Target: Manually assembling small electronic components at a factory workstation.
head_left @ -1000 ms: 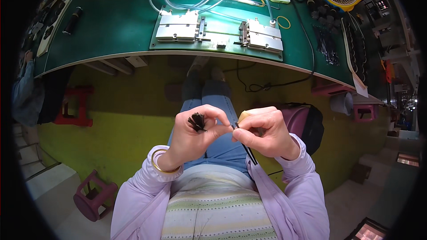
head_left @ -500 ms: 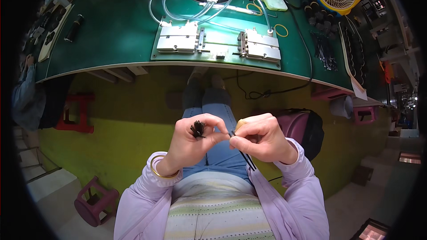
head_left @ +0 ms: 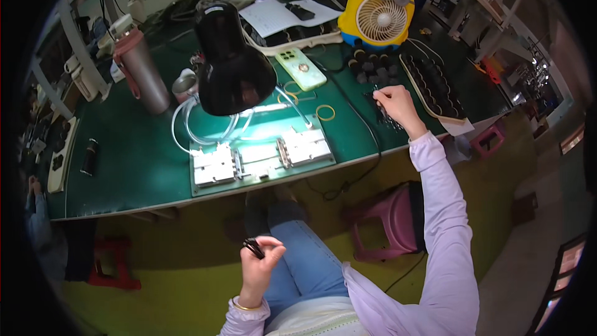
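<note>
My left hand (head_left: 261, 264) is closed around a bundle of thin black strips (head_left: 253, 248) and hangs above my lap, in front of the table edge. My right arm reaches out over the table. At its end my right hand (head_left: 399, 109), fingers pinched, is at a loose pile of thin black pieces (head_left: 392, 123) on the green top. Whatever its fingertips grip is too small to make out. Just behind it lies a cluster of black cylindrical parts (head_left: 373, 70).
A metal clamping fixture (head_left: 258, 165) with clear hoses sits near the front edge under a black lamp (head_left: 233, 68). Around it are a phone (head_left: 301, 68), a tumbler (head_left: 142, 71) and a yellow fan (head_left: 380, 15). Right of my hand lies a tray of black parts (head_left: 432, 87).
My hands were together over my lap, the right one pinching black strips. Now the right has gone forward and right to the pile; the left keeps its bundle. The view has tilted up.
</note>
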### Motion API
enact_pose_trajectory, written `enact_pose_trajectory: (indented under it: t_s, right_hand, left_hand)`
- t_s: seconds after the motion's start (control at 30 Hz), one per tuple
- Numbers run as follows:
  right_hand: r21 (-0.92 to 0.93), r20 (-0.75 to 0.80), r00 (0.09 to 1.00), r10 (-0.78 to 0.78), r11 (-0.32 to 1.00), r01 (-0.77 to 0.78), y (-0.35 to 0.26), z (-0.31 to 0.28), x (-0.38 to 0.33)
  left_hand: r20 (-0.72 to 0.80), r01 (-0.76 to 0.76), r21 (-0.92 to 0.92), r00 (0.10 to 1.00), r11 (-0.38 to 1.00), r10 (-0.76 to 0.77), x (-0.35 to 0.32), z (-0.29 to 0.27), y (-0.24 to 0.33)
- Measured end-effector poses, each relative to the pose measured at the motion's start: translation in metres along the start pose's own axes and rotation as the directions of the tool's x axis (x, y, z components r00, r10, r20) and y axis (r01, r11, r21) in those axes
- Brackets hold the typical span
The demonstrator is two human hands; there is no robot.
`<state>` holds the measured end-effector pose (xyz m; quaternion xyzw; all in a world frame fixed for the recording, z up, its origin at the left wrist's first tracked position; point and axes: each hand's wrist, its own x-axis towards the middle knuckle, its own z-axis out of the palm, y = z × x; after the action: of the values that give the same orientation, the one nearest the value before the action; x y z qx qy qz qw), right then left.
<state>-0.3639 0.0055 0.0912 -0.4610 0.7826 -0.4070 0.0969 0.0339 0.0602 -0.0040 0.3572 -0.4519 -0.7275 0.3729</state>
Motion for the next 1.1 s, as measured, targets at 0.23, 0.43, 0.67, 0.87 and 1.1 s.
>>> enact_pose_trajectory:
  t_s: [0.23, 0.43, 0.67, 0.87, 1.1]
  right_hand:
    - [-0.603, -0.071, 0.917, -0.392, 0.749, 0.274, 0.017, 0.024, 0.003]
    - [0.198, 0.141, 0.893, -0.428, 0.896, 0.398, -0.09, 0.068, -0.113]
    - [0.53, 0.708, 0.478, -0.519, 0.839, 0.126, -0.052, 0.178, -0.235]
    - [0.464, 0.883, 0.323, -0.341, 0.732, -0.498, -0.042, 0.195, -0.257]
    - [0.356, 0.905, 0.425, -0.015, 0.573, -0.738, -0.02, 0.204, -0.277]
  left_hand:
    - [-0.034, 0.221, 0.021, 0.975, 0.975, -0.22, 0.001, -0.021, -0.031]
    - [-0.021, 0.292, -0.049, 0.956, 0.955, -0.294, -0.004, -0.043, -0.046]
    - [0.173, 0.225, -0.028, 0.961, 0.974, -0.217, 0.0, -0.026, -0.054]
    - [0.272, 0.376, -0.041, 0.896, 0.926, -0.352, -0.01, -0.033, -0.064]
    - [0.464, 0.557, -0.489, 0.818, 0.671, -0.341, -0.011, -0.038, -0.095]
